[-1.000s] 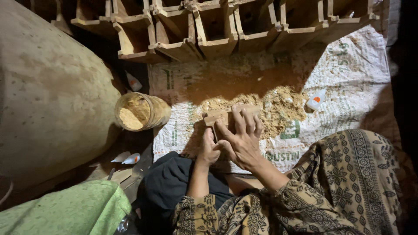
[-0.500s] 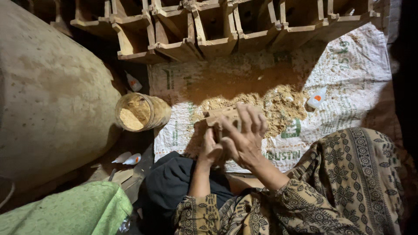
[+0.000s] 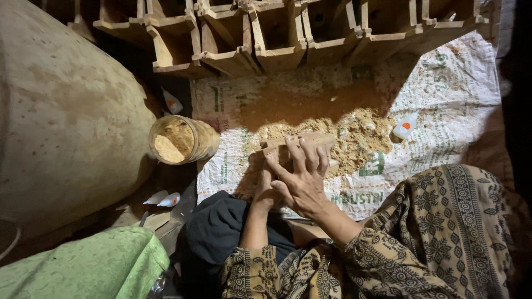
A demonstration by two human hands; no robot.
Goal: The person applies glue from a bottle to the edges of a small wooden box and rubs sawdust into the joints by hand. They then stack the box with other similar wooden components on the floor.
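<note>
The wooden block [image 3: 296, 143] lies on the sawdust pile [image 3: 354, 138] on the printed woven sack [image 3: 443, 105], and I press my right hand [image 3: 302, 180] flat on it, fingers spread, while my left hand [image 3: 265, 188] grips its near end beside the sawdust-filled jar [image 3: 180, 141].

Rough unfinished wood block [image 3: 299, 145] on loose grainy sawdust [image 3: 354, 138] — woven plastic sack [image 3: 443, 105] beneath, matt — clear plastic jar [image 3: 183, 141]
</note>
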